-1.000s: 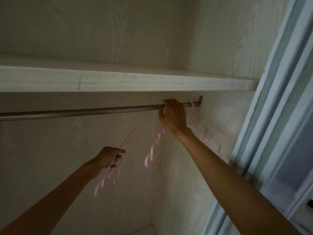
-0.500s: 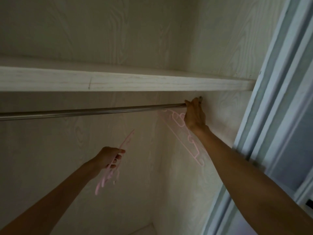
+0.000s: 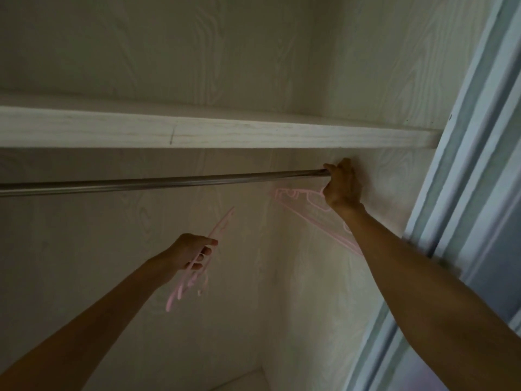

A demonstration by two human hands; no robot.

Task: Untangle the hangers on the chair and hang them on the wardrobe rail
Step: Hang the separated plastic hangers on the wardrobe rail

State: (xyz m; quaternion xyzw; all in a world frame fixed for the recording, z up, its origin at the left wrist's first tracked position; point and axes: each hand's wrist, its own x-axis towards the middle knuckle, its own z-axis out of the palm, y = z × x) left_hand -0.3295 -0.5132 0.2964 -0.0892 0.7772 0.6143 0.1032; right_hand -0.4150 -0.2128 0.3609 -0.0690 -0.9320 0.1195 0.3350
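Two pink hangers, one at the rail

My left hand (image 3: 189, 251) is gripping a pink hanger (image 3: 194, 266) low in the wardrobe. Farther up, my right hand (image 3: 342, 186) is curling around the second hanger (image 3: 307, 206) at the right end of the metal rail (image 3: 158, 182), under the shelf (image 3: 214, 134).

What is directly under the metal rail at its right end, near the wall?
Under the rail a pink hanger hangs at a slant by the side wall. The right hand covers its hook and the rail's end, so whether the hook sits on the rail cannot be seen.
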